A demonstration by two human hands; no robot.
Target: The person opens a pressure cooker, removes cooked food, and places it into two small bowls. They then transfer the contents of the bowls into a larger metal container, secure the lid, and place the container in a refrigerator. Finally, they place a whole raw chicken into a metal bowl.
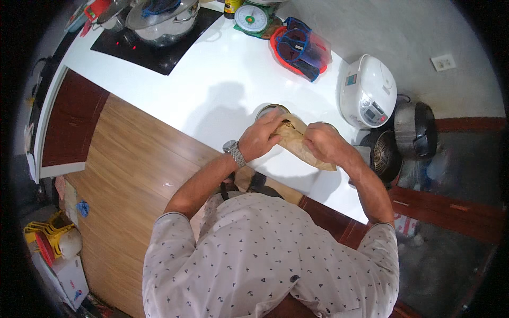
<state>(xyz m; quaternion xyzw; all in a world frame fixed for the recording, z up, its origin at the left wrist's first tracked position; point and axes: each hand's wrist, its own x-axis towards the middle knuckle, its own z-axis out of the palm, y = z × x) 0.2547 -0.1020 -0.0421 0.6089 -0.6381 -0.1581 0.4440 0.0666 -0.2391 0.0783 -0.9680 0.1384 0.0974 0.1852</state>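
A brown paper bag [306,149] lies slanted over the white countertop, its mouth partly open towards the upper left with something dark inside. My left hand [262,135], a metal-band watch on its wrist, holds the bag by the mouth. Curled into a fist, my right hand [324,144] grips the bag's upper side. Just beyond my left fingers sits a round container with a metallic rim [273,107], its contents mostly hidden by the hand. Another rounded edge shows behind my right hand, too covered to identify.
A white rice cooker [368,91] stands right, near dark pans [383,155]. Behind are a red basket [278,51] with a plastic pitcher [318,49] and a dial kitchen scale [251,19]. At back left, a lidded pot [167,30] stands on a black cooktop [159,59].
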